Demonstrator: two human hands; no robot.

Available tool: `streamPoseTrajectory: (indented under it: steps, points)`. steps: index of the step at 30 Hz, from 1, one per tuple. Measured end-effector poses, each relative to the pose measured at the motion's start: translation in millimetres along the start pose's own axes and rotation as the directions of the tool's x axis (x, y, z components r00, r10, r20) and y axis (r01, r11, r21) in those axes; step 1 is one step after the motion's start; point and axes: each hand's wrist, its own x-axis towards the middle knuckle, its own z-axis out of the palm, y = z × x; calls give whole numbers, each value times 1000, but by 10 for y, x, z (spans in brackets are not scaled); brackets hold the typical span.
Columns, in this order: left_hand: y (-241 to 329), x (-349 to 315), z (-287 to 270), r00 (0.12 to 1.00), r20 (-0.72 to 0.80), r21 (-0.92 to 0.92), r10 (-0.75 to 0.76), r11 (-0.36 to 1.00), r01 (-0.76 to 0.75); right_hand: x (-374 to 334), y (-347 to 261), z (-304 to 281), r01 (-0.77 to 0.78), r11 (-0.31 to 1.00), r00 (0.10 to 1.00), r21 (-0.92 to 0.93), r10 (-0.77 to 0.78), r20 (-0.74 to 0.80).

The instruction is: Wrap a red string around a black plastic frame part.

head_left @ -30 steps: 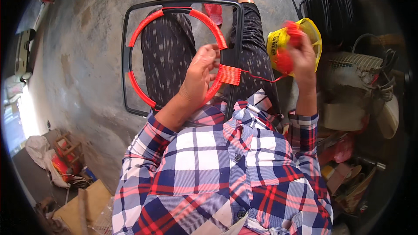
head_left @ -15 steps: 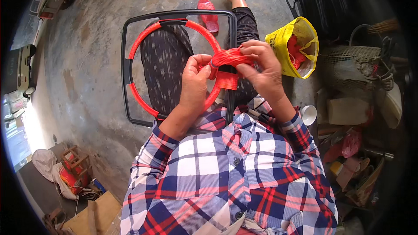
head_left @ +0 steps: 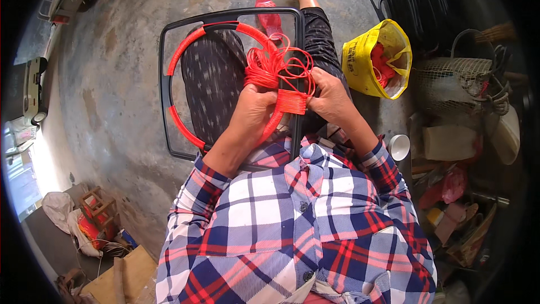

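A black square frame (head_left: 162, 67) with a ring inside rests on my lap. Red cord is wound tightly round several stretches of the ring (head_left: 184, 48), and a broad red wrapped band (head_left: 292, 102) joins ring and frame on the right side. My left hand (head_left: 254, 110) is closed round the base of a loose bundle of red cord (head_left: 263, 70), whose loops spill up and to the right. Just right of the frame's side bar, my right hand (head_left: 333, 97) pinches loops of that cord between thumb and fingers.
A yellow bag (head_left: 360, 62) holding red cord stands on the right. Beyond it are stacked black frames (head_left: 416, 8) and a wire mesh basket (head_left: 450, 81). A white cup (head_left: 399, 147) sits near my right forearm. One red slipper (head_left: 270, 19) lies ahead on the concrete floor (head_left: 107, 79).
The red cord bundle, stretched compactly between both hands before, has fanned out into loose loops above my left hand. My right hand has come down beside the wrapped band.
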Motion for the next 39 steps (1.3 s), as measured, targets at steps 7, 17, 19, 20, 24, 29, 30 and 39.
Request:
streamPoseTrajectory:
  steps: [7, 17, 19, 20, 24, 29, 30, 39]
  points:
    - [56, 9, -78, 994, 8, -243, -104, 965, 103, -42, -6, -164, -158, 890, 952, 428, 253, -175]
    - [-46, 74, -97, 997, -31, -187, -74, 980, 67, -76, -66, -90, 59, 992, 998, -109, -62, -18]
    - [-57, 99, -131, 997, 47, -177, -66, 982, 73, -18, -27, -37, 78, 983, 996, -163, -82, -19]
    - [-63, 100, -146, 991, 123, -169, -56, 983, 76, 12, -28, -18, 30, 978, 998, -205, -40, -42]
    - [-66, 101, -165, 995, 92, -137, -47, 989, 60, 51, 46, -48, 60, 950, 995, -306, -82, -61]
    - [8, 28, -24, 992, 106, -150, -64, 986, 79, 12, 93, -310, 49, 981, 993, 187, -28, -117]
    - [1, 33, -40, 992, 108, -157, -63, 984, 79, -27, 128, -419, 55, 897, 984, 438, 25, -176]
    - [9, 25, -45, 998, 46, -115, -43, 992, 48, -841, 154, -1714, 352, 182, 922, 918, -236, -307]
